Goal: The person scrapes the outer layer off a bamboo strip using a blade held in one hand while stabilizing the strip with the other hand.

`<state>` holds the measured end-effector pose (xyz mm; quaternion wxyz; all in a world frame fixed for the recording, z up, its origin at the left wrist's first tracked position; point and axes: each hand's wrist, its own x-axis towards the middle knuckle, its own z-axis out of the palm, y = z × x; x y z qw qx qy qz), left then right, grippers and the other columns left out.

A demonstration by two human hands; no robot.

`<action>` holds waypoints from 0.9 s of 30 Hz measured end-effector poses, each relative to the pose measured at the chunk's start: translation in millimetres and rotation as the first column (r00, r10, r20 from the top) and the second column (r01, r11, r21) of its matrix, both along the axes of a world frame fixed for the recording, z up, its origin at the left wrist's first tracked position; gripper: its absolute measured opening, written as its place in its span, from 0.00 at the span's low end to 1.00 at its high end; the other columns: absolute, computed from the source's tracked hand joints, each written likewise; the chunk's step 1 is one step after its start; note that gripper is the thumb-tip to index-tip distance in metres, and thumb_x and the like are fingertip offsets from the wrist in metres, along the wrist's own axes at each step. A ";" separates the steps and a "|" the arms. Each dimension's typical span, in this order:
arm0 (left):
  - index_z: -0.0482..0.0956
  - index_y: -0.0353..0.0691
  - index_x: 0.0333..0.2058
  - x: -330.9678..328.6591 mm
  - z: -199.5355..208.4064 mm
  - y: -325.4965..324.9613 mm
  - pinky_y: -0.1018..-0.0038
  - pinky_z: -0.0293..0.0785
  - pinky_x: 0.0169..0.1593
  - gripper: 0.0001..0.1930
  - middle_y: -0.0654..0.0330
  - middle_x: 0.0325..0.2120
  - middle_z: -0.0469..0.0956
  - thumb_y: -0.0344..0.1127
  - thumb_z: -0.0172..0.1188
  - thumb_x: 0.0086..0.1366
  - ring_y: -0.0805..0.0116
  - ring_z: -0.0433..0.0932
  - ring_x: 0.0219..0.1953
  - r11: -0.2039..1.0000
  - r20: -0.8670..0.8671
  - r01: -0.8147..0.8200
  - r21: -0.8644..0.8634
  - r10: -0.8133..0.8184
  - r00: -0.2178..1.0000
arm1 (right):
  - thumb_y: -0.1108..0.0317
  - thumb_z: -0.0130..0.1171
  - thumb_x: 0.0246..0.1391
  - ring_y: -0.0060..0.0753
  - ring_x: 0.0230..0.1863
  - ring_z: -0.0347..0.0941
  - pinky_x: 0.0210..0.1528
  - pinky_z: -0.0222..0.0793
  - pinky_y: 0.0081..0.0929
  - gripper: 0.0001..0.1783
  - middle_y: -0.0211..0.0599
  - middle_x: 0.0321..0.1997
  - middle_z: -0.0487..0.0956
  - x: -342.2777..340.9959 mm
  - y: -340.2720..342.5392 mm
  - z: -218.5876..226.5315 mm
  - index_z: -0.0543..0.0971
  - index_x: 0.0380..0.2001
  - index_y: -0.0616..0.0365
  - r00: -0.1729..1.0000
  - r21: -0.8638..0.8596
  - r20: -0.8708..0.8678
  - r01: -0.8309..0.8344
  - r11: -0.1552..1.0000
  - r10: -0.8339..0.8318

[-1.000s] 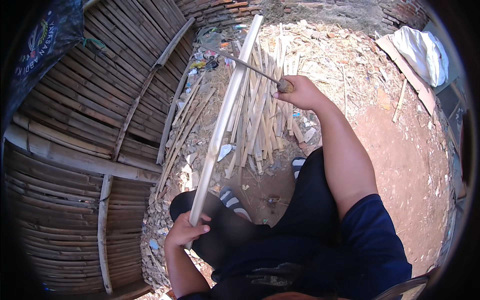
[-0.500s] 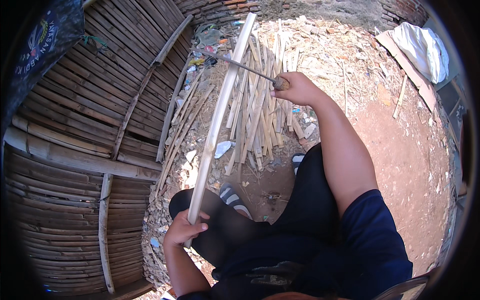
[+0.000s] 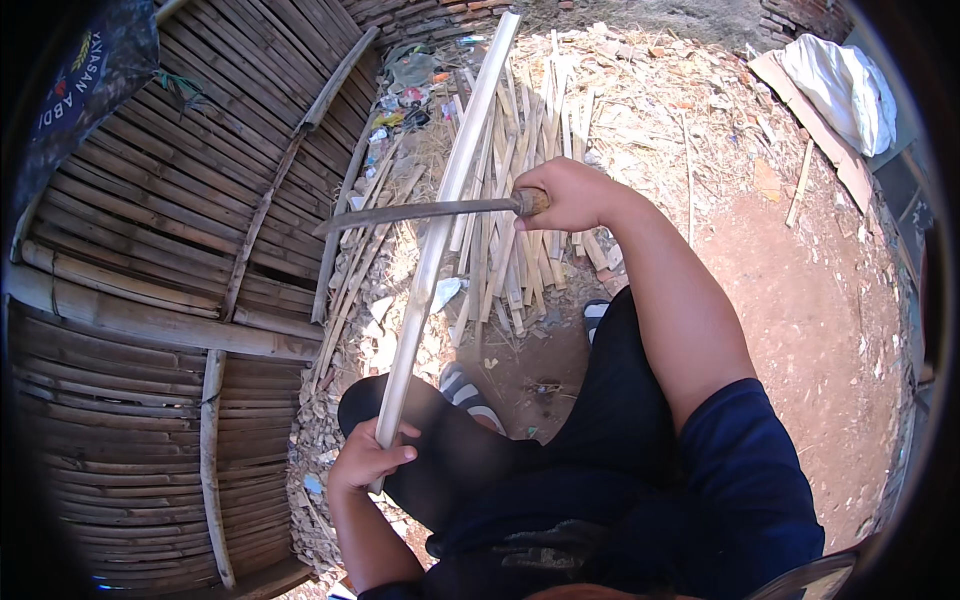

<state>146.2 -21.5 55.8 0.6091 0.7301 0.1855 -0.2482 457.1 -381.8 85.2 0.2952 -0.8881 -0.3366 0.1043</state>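
Note:
A long, pale bamboo strip (image 3: 428, 260) slants up and away from my left knee. My left hand (image 3: 368, 456) is closed round its near end, thumb on top, with a short stub showing below the fist. My right hand (image 3: 568, 195) grips the wooden handle of a machete (image 3: 420, 211). Its long dark blade lies crosswise over the strip, a bit beyond the strip's middle, and the tip points left toward the bamboo wall. Whether the edge touches the strip or passes just above it, I cannot tell.
Many split bamboo strips (image 3: 530, 240) lie heaped ahead of my feet on rubble and shavings. A bamboo-slat wall (image 3: 140, 250) rises on the left, with a dark banner (image 3: 95, 85) at its top. A white sack (image 3: 840, 95) rests on brown board (image 3: 815, 130) at the far right.
My right hand has drawn the machete nearer and slightly left along the strip. Its blade has swung from pointing far-left to nearly level across. My left hand has stayed in place.

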 end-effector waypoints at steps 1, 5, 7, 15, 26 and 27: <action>0.78 0.30 0.44 1.6 0.9 -0.5 0.81 0.55 0.19 0.19 0.71 0.17 0.67 0.26 0.74 0.55 0.84 0.62 0.16 1.000 -0.019 -0.017 -0.016 0.016 1.000 | 0.51 0.71 0.49 0.52 0.44 0.80 0.48 0.74 0.43 0.26 0.51 0.39 0.83 13.6 -10.2 -11.8 0.83 0.47 0.56 0.990 0.070 -0.037 0.137 0.988 -0.134; 0.78 0.31 0.44 4.6 4.7 -2.7 0.82 0.54 0.19 0.18 0.72 0.17 0.66 0.26 0.74 0.55 0.84 0.61 0.16 0.997 -0.019 -0.029 -0.067 0.027 0.999 | 0.50 0.70 0.50 0.51 0.45 0.80 0.50 0.74 0.42 0.27 0.52 0.40 0.83 37.4 -34.0 -35.3 0.82 0.48 0.57 0.917 0.211 -0.113 0.397 0.893 -0.382; 0.79 0.31 0.44 3.7 1.3 -2.2 0.82 0.55 0.19 0.19 0.72 0.17 0.67 0.27 0.74 0.55 0.84 0.62 0.16 0.995 -0.006 -0.030 -0.097 0.029 1.000 | 0.50 0.70 0.50 0.50 0.46 0.80 0.51 0.74 0.41 0.28 0.52 0.40 0.83 29.4 -32.7 -28.2 0.82 0.49 0.58 0.946 0.178 -0.083 0.322 0.930 -0.312; 0.81 0.32 0.42 0.3 -1.6 1.4 0.82 0.59 0.20 0.18 0.71 0.17 0.69 0.29 0.76 0.54 0.83 0.64 0.16 0.991 0.010 -0.044 -0.125 0.046 0.999 | 0.50 0.70 0.50 0.50 0.46 0.80 0.50 0.73 0.44 0.25 0.51 0.39 0.83 -28.9 12.5 15.1 0.82 0.45 0.56 0.986 -0.124 0.091 -0.127 0.984 0.139; 0.79 0.33 0.43 4.1 0.7 -2.4 0.81 0.53 0.19 0.17 0.71 0.17 0.67 0.27 0.74 0.56 0.84 0.61 0.16 0.995 -0.020 -0.050 -0.090 0.048 0.999 | 0.51 0.70 0.50 0.51 0.48 0.80 0.52 0.74 0.42 0.27 0.51 0.43 0.83 17.1 -14.1 -24.8 0.82 0.48 0.57 0.973 0.108 -0.084 0.225 0.968 -0.217; 0.79 0.32 0.43 3.6 1.4 -1.8 0.81 0.53 0.19 0.18 0.71 0.17 0.67 0.27 0.74 0.56 0.84 0.60 0.16 0.994 -0.026 -0.057 -0.093 0.055 0.998 | 0.51 0.71 0.49 0.51 0.49 0.80 0.52 0.74 0.42 0.27 0.51 0.44 0.83 6.8 -5.8 -17.3 0.82 0.48 0.57 0.991 0.057 -0.042 0.132 0.990 -0.130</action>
